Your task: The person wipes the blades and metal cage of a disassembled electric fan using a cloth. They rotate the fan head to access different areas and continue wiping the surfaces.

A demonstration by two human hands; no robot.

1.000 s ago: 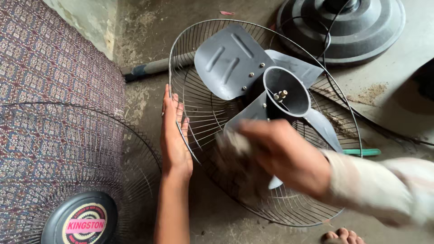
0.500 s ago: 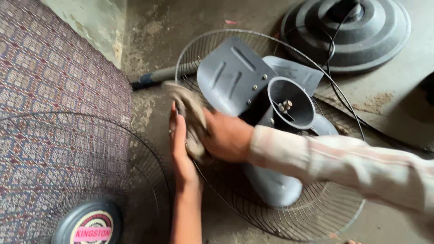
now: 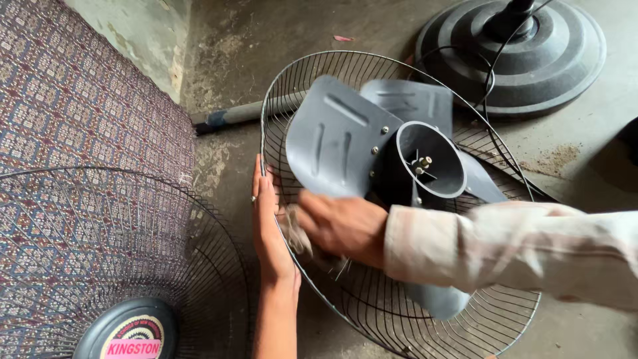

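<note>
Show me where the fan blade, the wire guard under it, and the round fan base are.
fan blade [image 3: 335, 143]: head view, flat face of the upper-left blade.
wire guard [image 3: 292, 80]: head view, upper-left wires.
fan base [image 3: 558, 63]: head view, ridged top surface.

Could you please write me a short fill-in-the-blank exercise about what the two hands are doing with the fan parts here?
1. The left hand rests flat against the outer ____ of the wire fan guard.
2. The right hand presses a ____ against the wires inside the guard.
3. The grey fan blades lie ____ the guard.
4. The round fan base stands on the ____ behind the guard.

Missing words: rim; cloth; inside; floor
</note>
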